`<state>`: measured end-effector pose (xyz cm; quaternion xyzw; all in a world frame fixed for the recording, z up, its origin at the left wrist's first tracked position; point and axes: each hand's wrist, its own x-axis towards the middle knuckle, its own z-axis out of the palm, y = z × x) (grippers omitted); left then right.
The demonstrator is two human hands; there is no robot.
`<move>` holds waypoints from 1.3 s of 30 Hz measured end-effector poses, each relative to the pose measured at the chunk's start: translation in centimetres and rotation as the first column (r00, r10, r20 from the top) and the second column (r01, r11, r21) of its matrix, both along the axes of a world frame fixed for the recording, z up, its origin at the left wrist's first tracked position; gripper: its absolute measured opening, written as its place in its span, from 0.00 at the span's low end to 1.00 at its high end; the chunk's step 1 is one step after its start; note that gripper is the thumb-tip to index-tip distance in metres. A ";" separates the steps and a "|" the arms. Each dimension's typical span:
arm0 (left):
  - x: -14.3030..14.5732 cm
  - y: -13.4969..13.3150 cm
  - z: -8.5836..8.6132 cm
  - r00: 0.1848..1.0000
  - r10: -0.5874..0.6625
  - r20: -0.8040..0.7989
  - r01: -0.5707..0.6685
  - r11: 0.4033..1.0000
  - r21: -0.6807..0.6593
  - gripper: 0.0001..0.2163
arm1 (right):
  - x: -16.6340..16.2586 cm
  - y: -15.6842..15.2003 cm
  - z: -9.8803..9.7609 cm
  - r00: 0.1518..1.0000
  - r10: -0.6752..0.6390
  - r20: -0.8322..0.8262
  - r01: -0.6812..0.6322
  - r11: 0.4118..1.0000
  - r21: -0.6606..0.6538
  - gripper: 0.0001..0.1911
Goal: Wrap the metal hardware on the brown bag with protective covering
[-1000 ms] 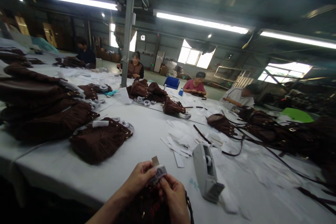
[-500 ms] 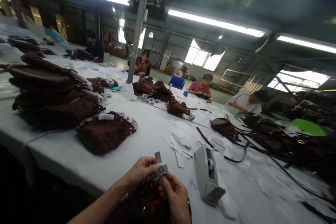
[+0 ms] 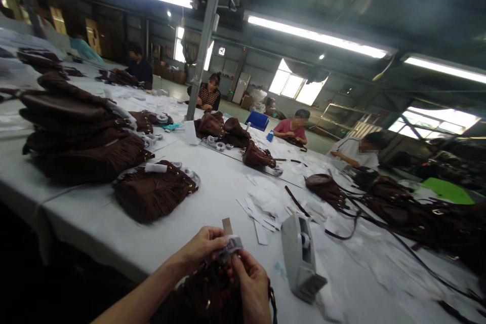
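Note:
At the bottom centre, my left hand point(image 3: 200, 249) and my right hand point(image 3: 249, 283) pinch together a small grey-white wrapped piece point(image 3: 231, 245) with a short strip of tape standing up from it. Both hands are closed on it. Beneath them lies a dark brown fringed bag point(image 3: 207, 296), partly hidden by my wrists. A grey tape dispenser point(image 3: 301, 258) stands just right of my right hand on the white table point(image 3: 220, 187).
Brown fringed bags point(image 3: 154, 192) lie stacked at the left, and more bags and straps point(image 3: 398, 205) pile up at the right. White paper slips point(image 3: 261, 207) are scattered mid-table. Several seated people work at the far side, near a steel post point(image 3: 203, 45).
The view has swung slightly left and up. My hands stay together on the small wrapped piece, with only slight finger movement.

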<state>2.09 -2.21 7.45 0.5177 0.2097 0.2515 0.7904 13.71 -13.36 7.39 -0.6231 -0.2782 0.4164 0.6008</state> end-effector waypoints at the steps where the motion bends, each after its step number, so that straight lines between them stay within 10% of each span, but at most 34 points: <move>1: 0.0 0.0 0.0 1.000 0.007 0.000 -0.007 1.000 -0.005 0.18 | 0.0 0.0 0.0 1.000 0.003 0.009 -0.003 1.000 -0.008 0.28; 13: 0.2 1.2 -0.7 0.999 0.012 -0.041 -0.014 0.999 -0.047 0.18 | 0.9 -2.4 -0.6 0.938 0.186 0.294 -0.229 0.966 0.118 0.29; 17: 0.4 0.9 -0.4 0.998 -0.022 -0.060 0.021 0.999 -0.024 0.17 | 1.6 -2.2 0.6 0.699 0.186 0.691 -0.309 0.950 0.057 0.13; 23: 0.5 -0.3 1.7 0.997 -0.070 -0.041 0.072 0.996 0.060 0.17 | 2.1 -0.7 3.5 0.404 0.083 0.911 -0.331 0.942 0.061 0.15; 39: 0.6 -1.3 1.5 0.996 0.036 -0.087 -0.032 0.998 0.046 0.13 | 1.4 0.7 2.6 0.840 0.035 0.541 -0.043 0.999 0.002 0.13</move>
